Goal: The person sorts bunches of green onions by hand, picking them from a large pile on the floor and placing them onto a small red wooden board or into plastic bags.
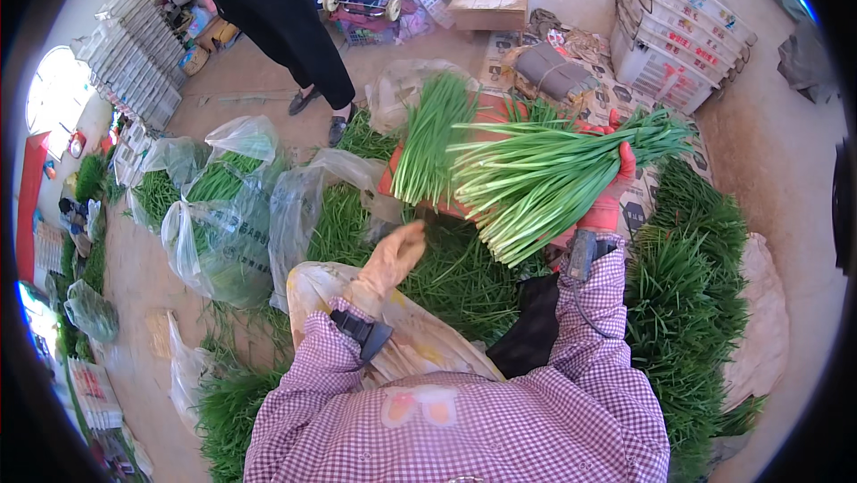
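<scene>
In a red glove, my right hand [619, 185] grips a thick bunch of garlic chives [535, 178] by its leafy part. The pale stem ends point left and down toward me. Beneath it, a red board or low table [497, 111] is partly hidden. A second chive bunch [432, 141] lies on the board's left part. My left hand [395, 262], in a tan glove, is raised over my knee, apart from both bunches. No object shows in it; motion blurs its fingers. Loose green leaves [462, 285] fill the space below the board.
Clear plastic bags of chives [224, 228] stand at left. Chives are heaped along my right [683, 302]. White crates [679, 34] are stacked at the back right, more crates [127, 51] at the back left. A person in black trousers [284, 21] stands ahead. A cardboard box [489, 9] sits by the wall.
</scene>
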A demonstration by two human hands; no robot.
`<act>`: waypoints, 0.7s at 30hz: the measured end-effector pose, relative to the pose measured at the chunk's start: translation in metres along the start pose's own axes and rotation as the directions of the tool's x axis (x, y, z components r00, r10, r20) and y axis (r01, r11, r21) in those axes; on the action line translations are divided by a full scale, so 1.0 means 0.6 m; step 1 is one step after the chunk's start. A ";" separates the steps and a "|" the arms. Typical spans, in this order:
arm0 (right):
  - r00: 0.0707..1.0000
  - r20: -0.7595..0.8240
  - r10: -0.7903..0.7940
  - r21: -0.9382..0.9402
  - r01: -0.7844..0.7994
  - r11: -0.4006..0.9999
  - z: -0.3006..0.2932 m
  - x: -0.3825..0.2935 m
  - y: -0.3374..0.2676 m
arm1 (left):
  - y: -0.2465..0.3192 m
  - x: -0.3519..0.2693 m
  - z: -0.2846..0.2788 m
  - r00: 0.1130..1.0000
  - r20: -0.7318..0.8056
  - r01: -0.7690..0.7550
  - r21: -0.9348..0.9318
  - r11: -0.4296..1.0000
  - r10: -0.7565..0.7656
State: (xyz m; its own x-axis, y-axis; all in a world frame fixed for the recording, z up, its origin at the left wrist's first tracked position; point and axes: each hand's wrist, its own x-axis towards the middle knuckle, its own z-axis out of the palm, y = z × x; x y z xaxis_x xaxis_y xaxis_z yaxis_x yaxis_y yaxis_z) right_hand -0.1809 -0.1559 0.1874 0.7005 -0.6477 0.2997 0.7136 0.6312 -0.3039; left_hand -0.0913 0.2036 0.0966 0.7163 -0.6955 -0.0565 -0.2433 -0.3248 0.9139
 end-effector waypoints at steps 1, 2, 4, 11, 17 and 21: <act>1.000 0.001 0.013 0.006 -0.013 1.000 -0.001 0.003 0.011 | 0.025 0.018 0.001 0.998 -0.056 -0.031 -0.293 0.956 0.015; 0.999 -0.005 0.034 0.013 -0.034 0.999 -0.002 0.003 0.017 | 0.059 0.034 0.005 0.998 -0.058 -0.025 -0.296 0.955 0.009; 0.998 -0.017 0.056 0.016 -0.056 0.998 0.005 0.000 0.025 | 0.120 0.063 0.011 0.951 -0.247 -0.257 -0.291 0.921 0.187; 0.996 -0.036 0.082 -0.042 -0.084 0.996 -0.006 0.007 0.035 | 0.109 0.069 0.015 0.991 -0.119 0.014 -0.406 0.914 -0.069; 0.998 0.050 0.025 -0.007 -0.025 1.000 -0.001 0.014 0.042 | 0.065 0.029 0.044 0.993 0.030 0.104 -0.697 0.709 -0.116; 0.997 0.064 0.052 -0.003 -0.052 0.999 0.008 0.008 0.048 | 0.117 0.034 0.077 0.963 0.259 0.257 -0.817 0.517 -0.069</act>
State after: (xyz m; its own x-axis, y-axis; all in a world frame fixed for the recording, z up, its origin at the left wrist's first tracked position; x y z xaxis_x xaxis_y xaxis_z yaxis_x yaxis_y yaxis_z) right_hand -0.1572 -0.1387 0.1845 0.7359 -0.5853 0.3404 0.6761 0.6630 -0.3215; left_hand -0.1241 0.1367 0.1410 0.5373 -0.8139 -0.2213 0.5923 0.1774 0.7859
